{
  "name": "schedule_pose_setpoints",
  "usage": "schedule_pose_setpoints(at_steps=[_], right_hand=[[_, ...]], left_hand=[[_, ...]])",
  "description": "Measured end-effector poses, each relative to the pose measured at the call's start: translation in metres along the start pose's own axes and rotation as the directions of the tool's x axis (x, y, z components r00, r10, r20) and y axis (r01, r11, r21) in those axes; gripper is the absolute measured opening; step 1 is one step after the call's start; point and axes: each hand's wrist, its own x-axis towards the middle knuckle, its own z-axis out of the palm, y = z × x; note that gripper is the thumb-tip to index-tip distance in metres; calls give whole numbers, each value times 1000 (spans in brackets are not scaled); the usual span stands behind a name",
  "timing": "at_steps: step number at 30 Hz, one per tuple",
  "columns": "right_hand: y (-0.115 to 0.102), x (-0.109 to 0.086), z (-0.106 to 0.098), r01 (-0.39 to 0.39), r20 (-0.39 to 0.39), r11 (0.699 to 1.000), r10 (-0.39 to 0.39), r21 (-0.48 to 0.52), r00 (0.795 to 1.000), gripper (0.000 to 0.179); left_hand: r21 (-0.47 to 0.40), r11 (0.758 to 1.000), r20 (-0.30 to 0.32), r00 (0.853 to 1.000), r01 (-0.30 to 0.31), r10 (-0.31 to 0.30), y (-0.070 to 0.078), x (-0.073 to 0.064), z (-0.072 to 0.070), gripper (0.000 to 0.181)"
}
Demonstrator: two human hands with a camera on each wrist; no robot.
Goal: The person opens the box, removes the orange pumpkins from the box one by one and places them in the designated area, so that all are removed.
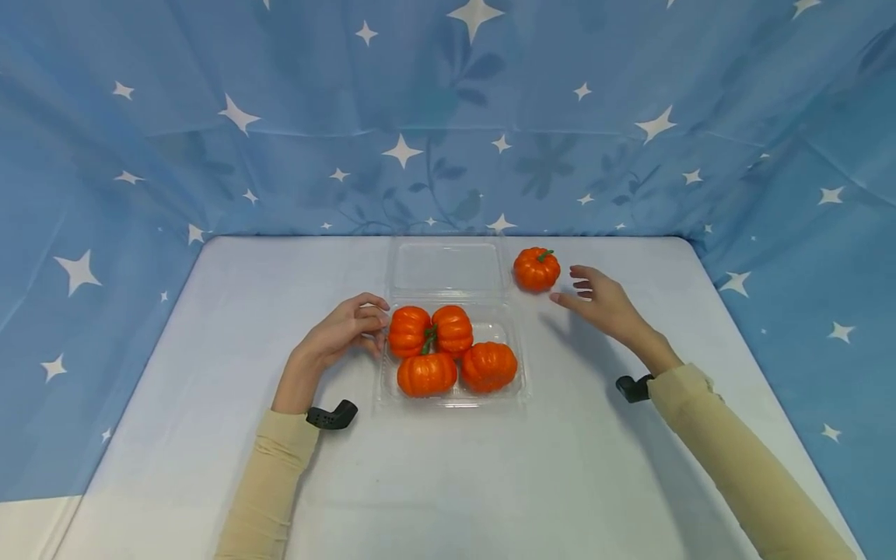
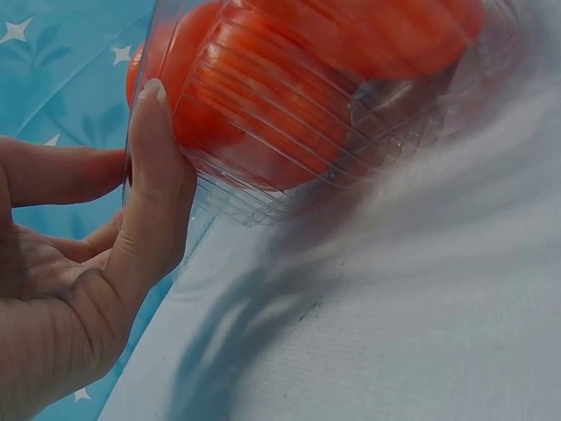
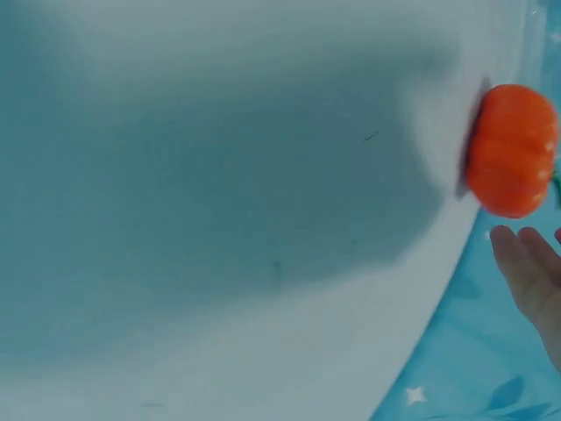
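Clear box [image 1: 495, 323] pinched, lone pumpkin [image 1: 537, 271] ungripped

The left hand [image 1: 352, 323] pinched the box's left side, apparently steadying it around four pumpkins [image 1: 428, 376]; the right hand [image 1: 603, 303], fingers parted and empty, hovered beside the lone pumpkin, right of the lid [image 1: 448, 268]

Starry blue curtain [image 1: 315, 85], white table [image 1: 434, 482]

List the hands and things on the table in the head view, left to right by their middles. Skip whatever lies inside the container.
Left hand → open clear container → lone orange pumpkin → right hand.
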Motion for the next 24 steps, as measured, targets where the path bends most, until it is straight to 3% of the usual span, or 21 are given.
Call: schedule_pose_setpoints(at_steps=[6, 12, 19, 24], right_hand=[[-20, -15, 1, 107, -40, 994, -108, -23, 993, 66], [-38, -24, 9, 202, -28, 979, -203, -21, 979, 53], [-58, -28, 23, 352, 15, 936, -352, -24, 936, 42], [-67, -28, 35, 434, 71, 901, -435, 29, 898, 39]], left_hand=[[12, 1000, -12, 1000, 10, -10, 1, -1, -2, 40], [11, 1000, -9, 1000, 6, -6, -1, -1, -2, 42], [8, 1000, -1, 1000, 1, -1, -1, -1, -1, 39], [7, 1000, -1, 1000, 4, -4, 1, -1, 1, 37]])
